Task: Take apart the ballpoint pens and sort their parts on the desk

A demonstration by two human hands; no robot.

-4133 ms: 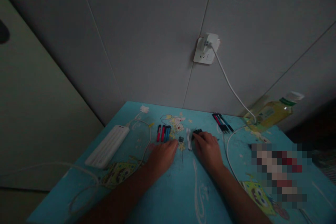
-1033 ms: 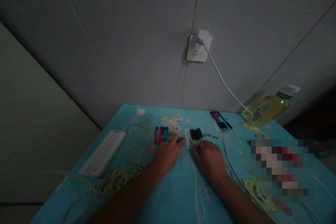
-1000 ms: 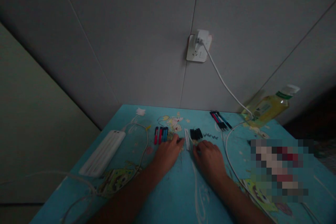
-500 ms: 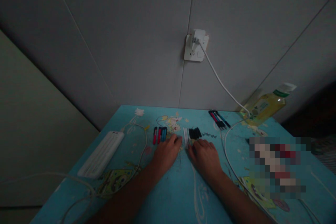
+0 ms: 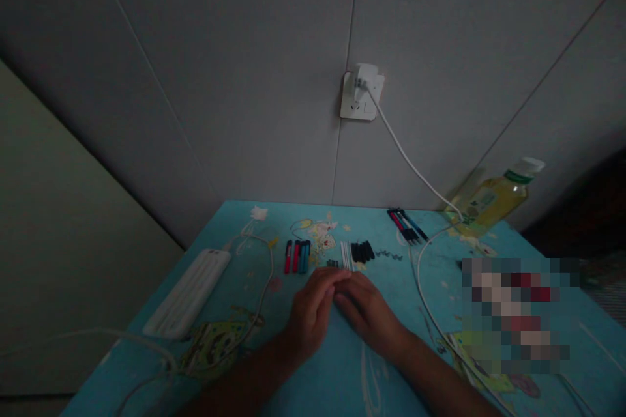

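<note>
Over the blue desk [image 5: 337, 381], your left hand [image 5: 312, 307] and right hand [image 5: 370, 314] touch each other; you can't tell if either grip pinches something. Just past them lie thin white sticks [image 5: 346, 255], between red and blue tubes [image 5: 296, 257] and black tubes [image 5: 362, 251]. Farther back, pens [image 5: 407, 227] lie near the wall [image 5: 274, 111].

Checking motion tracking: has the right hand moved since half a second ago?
Yes: against the wall socket, the right hand has shifted left and lower in view.
</note>
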